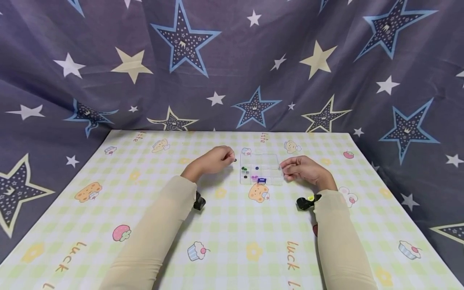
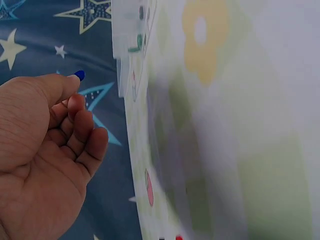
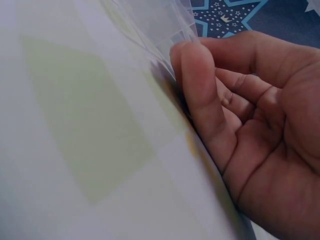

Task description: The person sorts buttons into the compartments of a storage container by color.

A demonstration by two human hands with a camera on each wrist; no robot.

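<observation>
A clear plastic compartment box (image 1: 276, 180) lies on the table between the hands, with a clear flat panel on its far side. Small green pieces (image 1: 244, 168), a round blue piece (image 1: 257, 168) and pink pieces (image 1: 254, 177) sit in separate compartments. Left of the box, my left hand (image 1: 216, 159) pinches a tiny round bead-like piece (image 2: 80, 75), blue in the left wrist view, between thumb and forefinger. My right hand (image 1: 302, 169) holds the box's right edge with its fingertips; the right wrist view shows thumb and finger at the clear plastic (image 3: 165, 30).
A dark blue rectangular piece (image 1: 262, 181) is at the box's front edge. The table (image 1: 163, 249) wears a green checked cloth printed with cartoons. Behind it hangs a dark curtain (image 1: 224, 60) with stars. Black wrist devices (image 1: 198, 201) sit at both cuffs.
</observation>
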